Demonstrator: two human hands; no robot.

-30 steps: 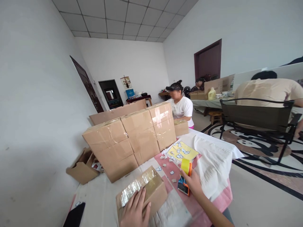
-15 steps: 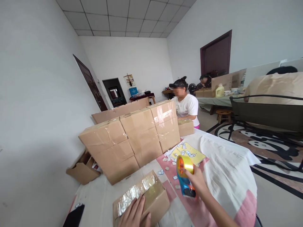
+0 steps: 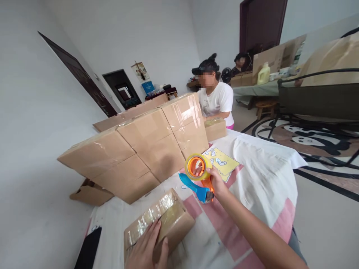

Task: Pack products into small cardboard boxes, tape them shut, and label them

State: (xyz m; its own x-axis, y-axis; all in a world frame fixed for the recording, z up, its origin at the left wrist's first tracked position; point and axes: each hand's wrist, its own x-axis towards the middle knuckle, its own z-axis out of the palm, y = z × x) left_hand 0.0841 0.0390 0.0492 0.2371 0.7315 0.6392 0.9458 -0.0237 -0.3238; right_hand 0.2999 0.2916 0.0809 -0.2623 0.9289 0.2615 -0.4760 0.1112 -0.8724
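A taped cardboard box (image 3: 178, 224) lies on the cloth-covered table close to me, with shiny clear tape over its top. My left hand (image 3: 147, 244) rests on the box's near top edge, fingers stretched out and thumb apart. Raised above the cloth, to the right of the box, my right hand (image 3: 214, 179) grips a tape dispenser (image 3: 200, 191). The dispenser has a blue and orange body and a roll of yellowish tape; some of my fingers show through the roll's core.
Stacked cardboard boxes (image 3: 151, 149) form a wall across the table. Behind the dispenser lies a yellow printed sheet (image 3: 226, 160). A person in a white shirt (image 3: 217, 99) stands beyond, near another box (image 3: 215, 129). An open carton (image 3: 91, 194) is at left, a black object (image 3: 88, 248) at lower left.
My right hand has lifted the tape dispenser up and left, turning it so the roll's open side faces me. My left hand stays on the box. The camera view has tilted.
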